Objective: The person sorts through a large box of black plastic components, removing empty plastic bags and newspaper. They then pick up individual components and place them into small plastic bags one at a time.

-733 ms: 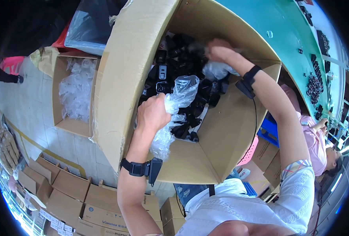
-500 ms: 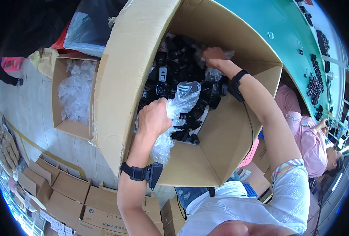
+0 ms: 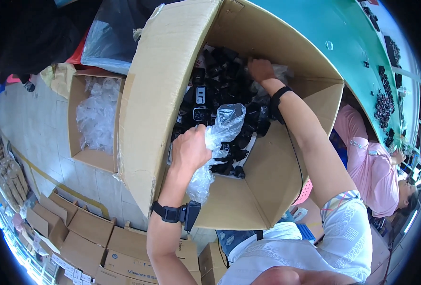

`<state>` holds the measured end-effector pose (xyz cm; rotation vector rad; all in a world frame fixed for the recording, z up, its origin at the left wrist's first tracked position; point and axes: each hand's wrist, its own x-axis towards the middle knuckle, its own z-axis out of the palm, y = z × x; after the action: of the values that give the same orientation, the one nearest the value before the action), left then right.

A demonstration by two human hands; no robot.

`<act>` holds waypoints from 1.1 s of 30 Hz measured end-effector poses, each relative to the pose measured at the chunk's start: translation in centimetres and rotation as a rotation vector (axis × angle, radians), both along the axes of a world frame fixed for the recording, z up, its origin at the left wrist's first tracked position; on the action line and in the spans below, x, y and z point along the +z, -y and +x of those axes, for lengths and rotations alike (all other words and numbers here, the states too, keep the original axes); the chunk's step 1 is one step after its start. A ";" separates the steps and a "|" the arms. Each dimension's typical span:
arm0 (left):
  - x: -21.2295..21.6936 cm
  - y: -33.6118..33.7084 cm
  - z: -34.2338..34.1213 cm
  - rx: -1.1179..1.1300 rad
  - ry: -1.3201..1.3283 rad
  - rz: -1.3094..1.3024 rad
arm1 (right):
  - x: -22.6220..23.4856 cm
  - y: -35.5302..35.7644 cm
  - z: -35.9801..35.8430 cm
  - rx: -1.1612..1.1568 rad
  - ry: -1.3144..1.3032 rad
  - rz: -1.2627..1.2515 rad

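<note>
Inside a large open cardboard box (image 3: 146, 95) lies a jumble of small black devices (image 3: 222, 80), some with grey or white faces. My left hand (image 3: 190, 148) is closed round a bunch of crumpled clear plastic bags (image 3: 227, 121), which stick out above and below the fist. One bag end bulges over the devices, and a dark shape shows through it. Deeper at the far right side of the box, my right hand (image 3: 261, 70) is curled on another clear plastic bag (image 3: 280, 73). Its fingertips are partly hidden.
A smaller cardboard box (image 3: 94, 161) full of clear plastic bags stands on the floor to the left. At right is a green table (image 3: 310, 28) with black parts; a person in pink (image 3: 374, 166) sits beside it. Several cartons (image 3: 84, 237) stand at lower left.
The whole view has shifted slightly. My left hand still grips its bags. My right hand stays at the far side of the box, with the plastic now spread more to its right.
</note>
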<state>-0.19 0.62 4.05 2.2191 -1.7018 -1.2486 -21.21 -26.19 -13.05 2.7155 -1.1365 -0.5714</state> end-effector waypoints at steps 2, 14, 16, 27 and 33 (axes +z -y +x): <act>0.0 0.0 0.0 0.004 0.005 0.015 | -0.1 0.4 -0.6 0.036 -0.008 0.025; 0.3 0.1 -0.2 0.010 0.018 0.008 | 10.8 -0.2 -0.9 -0.028 0.403 0.368; 0.1 0.0 -0.2 0.016 0.015 -0.003 | 10.8 -0.4 -1.9 0.038 0.583 0.210; -0.1 0.2 -0.7 -0.027 0.023 -0.036 | 7.2 0.4 -6.3 -0.040 -0.324 0.434; -0.1 -0.5 0.0 -0.019 0.040 0.012 | 2.2 -1.6 -5.7 -0.261 -0.155 0.302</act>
<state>-0.21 1.16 3.96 2.2548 -1.7374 -1.2306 -26.90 -24.60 -10.81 2.7135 -1.4795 -1.0492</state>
